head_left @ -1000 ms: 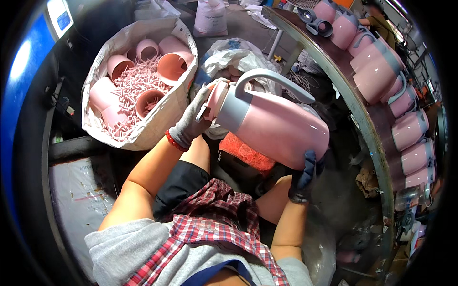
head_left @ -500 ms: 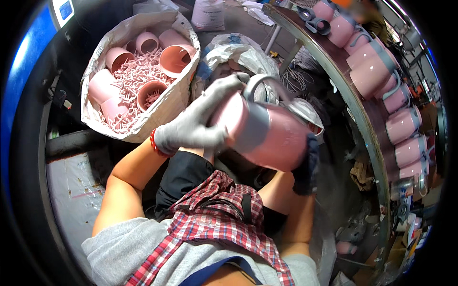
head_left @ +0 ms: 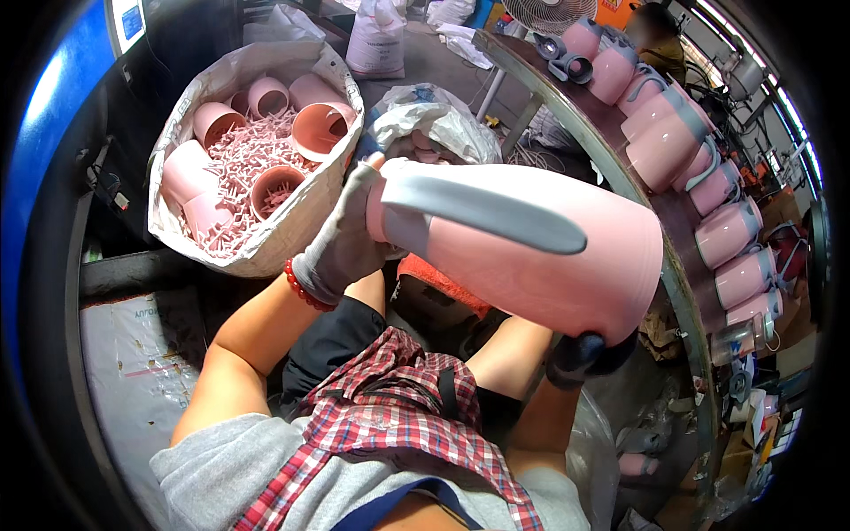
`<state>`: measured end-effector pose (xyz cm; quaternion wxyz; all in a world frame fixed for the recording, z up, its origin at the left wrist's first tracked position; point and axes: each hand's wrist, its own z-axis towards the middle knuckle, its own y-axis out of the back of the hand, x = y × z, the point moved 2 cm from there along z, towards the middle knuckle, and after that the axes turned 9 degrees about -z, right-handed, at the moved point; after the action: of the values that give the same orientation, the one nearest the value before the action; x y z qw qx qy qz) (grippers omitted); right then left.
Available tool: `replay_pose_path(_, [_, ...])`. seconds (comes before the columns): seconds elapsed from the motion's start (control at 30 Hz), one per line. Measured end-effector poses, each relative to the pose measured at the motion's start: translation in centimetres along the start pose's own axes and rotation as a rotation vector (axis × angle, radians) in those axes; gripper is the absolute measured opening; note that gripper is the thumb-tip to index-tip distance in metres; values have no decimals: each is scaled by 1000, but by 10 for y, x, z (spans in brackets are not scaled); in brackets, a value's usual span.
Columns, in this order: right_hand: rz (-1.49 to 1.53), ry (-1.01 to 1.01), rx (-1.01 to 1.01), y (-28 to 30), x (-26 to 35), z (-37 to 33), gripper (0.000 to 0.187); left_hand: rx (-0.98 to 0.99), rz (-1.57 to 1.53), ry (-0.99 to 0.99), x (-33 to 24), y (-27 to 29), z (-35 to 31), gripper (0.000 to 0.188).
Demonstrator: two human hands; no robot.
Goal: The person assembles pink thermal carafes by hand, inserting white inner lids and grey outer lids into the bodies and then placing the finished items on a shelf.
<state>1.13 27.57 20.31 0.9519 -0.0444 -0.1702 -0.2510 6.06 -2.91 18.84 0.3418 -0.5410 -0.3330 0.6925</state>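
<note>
A large pink jug [head_left: 567, 274] lies sideways across my lap, held up in the air. Its long grey handle [head_left: 487, 212] faces up toward me. My left hand [head_left: 345, 239], in a pale grey glove, grips the narrower collar end, its fingers partly hidden behind the jug. Under the wide base end, my right hand [head_left: 580, 358] in a dark glove supports the jug from below; most of its fingers are out of sight. A red beaded bracelet [head_left: 310, 288] circles my left wrist.
To the left stands a white sack [head_left: 266, 243] of pink scraps and hollow pink cylinders. Behind the jug is a second plastic bag [head_left: 443, 119]. Several pink jugs line the curved table [head_left: 611, 146] on the right. A person [head_left: 660, 44] is beyond it, near a fan [head_left: 549, 13].
The jug has been turned so its handle faces me, and it appears larger and nearer. Both hands keep hold; my right hand has shifted lower, under the base.
</note>
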Motion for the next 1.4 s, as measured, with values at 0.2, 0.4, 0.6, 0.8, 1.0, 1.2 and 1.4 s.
replay_pose_path(0.2, [243,-301,271,-33,-45,-26,54,227,851,-934,-17,-38,-13,63])
replay_pose_path(0.4, [780,-932,1282,-46,-92,-53,38,1168,1335,-1141,1,-109,-56,38])
replay_pose_path(0.6, [443,-899,1380,-73,-72,-42,41,1318,1332,-962,-6,-119,-45,31])
replay_pose_path(0.8, [719,-289,1551,-88,36,27,72,1364,937,-646,-7,-124,-37,57])
replay_pose_path(1.0, [544,-78,1410,-85,-2,34,27,1213,843,-758,-3,-108,-9,79])
replay_pose_path(1.2, [132,-645,715,-30,-46,162,32,178,819,-191,5,2,53,61])
replay_pose_path(1.4, [-56,-455,390,-40,-95,250,32,134,1542,-153,48,161,97,71])
